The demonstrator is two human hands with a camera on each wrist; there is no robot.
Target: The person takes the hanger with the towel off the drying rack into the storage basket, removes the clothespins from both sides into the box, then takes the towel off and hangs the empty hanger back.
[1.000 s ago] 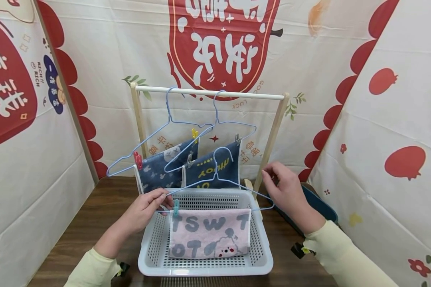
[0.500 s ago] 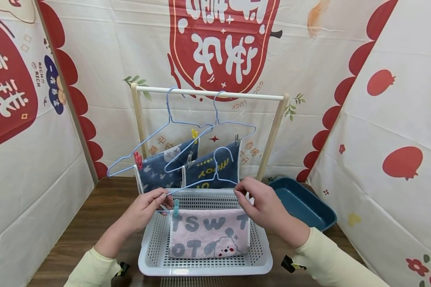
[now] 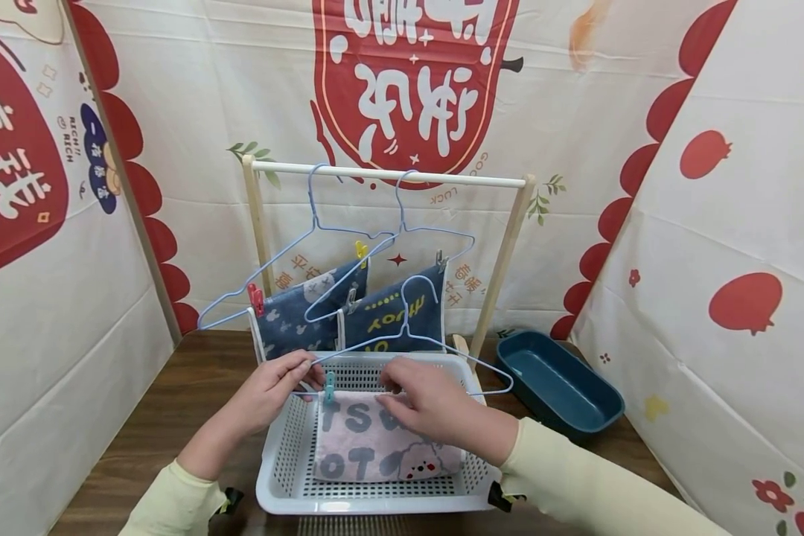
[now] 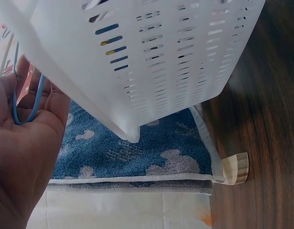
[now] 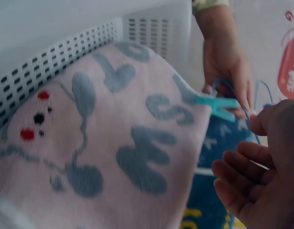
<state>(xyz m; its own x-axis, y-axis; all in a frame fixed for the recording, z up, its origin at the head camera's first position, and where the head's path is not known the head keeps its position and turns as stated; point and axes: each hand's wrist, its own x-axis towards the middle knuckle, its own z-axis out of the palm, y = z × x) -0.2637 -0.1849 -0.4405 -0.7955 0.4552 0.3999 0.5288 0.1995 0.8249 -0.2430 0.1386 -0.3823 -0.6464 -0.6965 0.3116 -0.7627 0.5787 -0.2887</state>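
Note:
In the head view my left hand [image 3: 275,383] holds the left end of a blue wire clothes hanger [image 3: 405,321], whose looped end also shows in my palm in the left wrist view. A pink hand towel [image 3: 355,447] with grey letters hangs from the lower bar, over the basket. A teal clothespin [image 3: 330,387] grips its left corner; it shows again as the teal clothespin [image 5: 218,106] in the right wrist view. My right hand [image 3: 435,402] is over the towel's upper edge, fingers loosely bent and apart from the thumb [image 5: 261,119], with nothing seen between them.
A pale plastic basket [image 3: 382,506] stands on the wooden table under the towel. Behind it, a rack [image 3: 388,173] carries two hangers with blue towels [image 3: 308,320], pinned by red, yellow and silver clips. A dark teal tray [image 3: 569,387] lies at the right.
My right hand has moved leftward from beside the rack's right post, across the hanger, to the middle of the pink towel. The left hand keeps its hold on the hanger.

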